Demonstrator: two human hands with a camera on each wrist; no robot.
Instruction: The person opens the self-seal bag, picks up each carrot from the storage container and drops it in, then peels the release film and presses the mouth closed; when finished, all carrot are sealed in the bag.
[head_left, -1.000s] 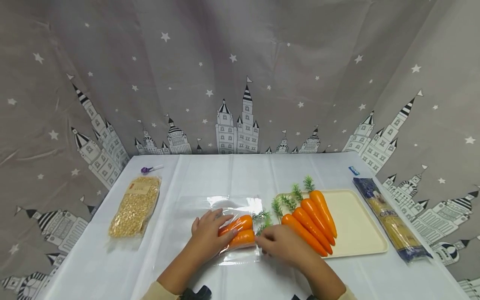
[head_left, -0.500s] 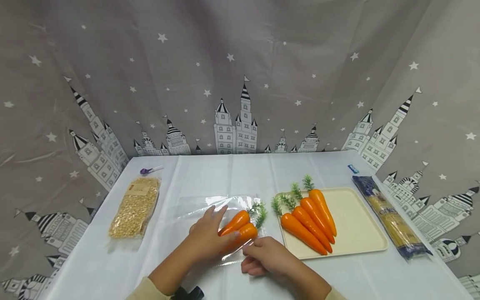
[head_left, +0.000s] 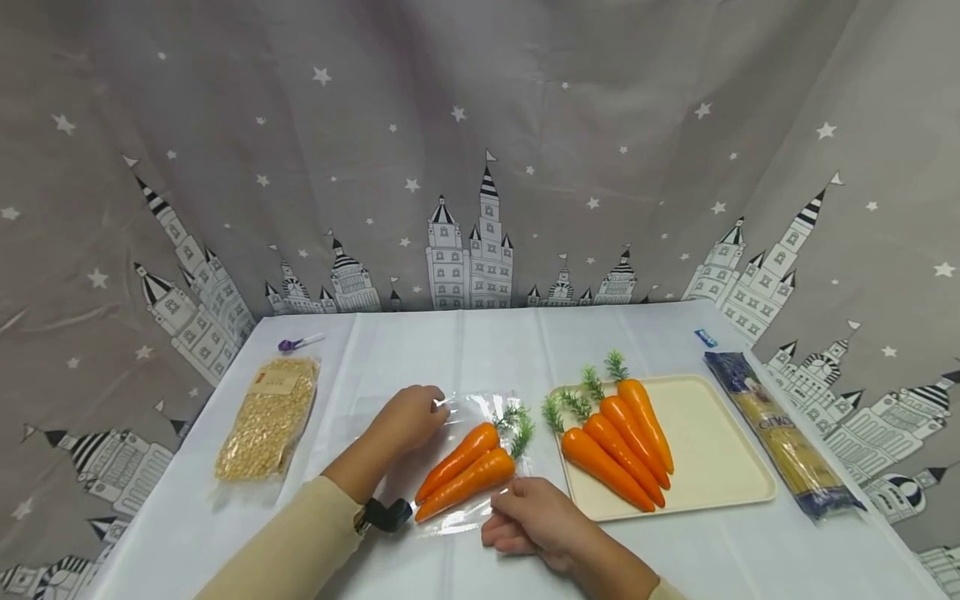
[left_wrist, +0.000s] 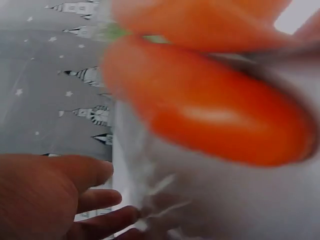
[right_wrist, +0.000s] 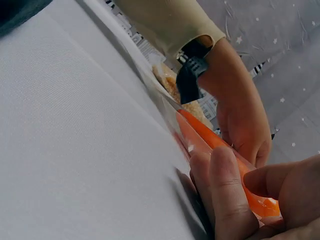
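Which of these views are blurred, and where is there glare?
Left wrist view: the carrots are too close, soft and out of focus. Head view: sharp, with white glare on the clear bag. Right wrist view: the near fingers are slightly soft.

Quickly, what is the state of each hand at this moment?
Left hand: fingers pinch the far edge of the clear bag holding two carrots.
Right hand: fingers curled, pinching the bag's near edge.
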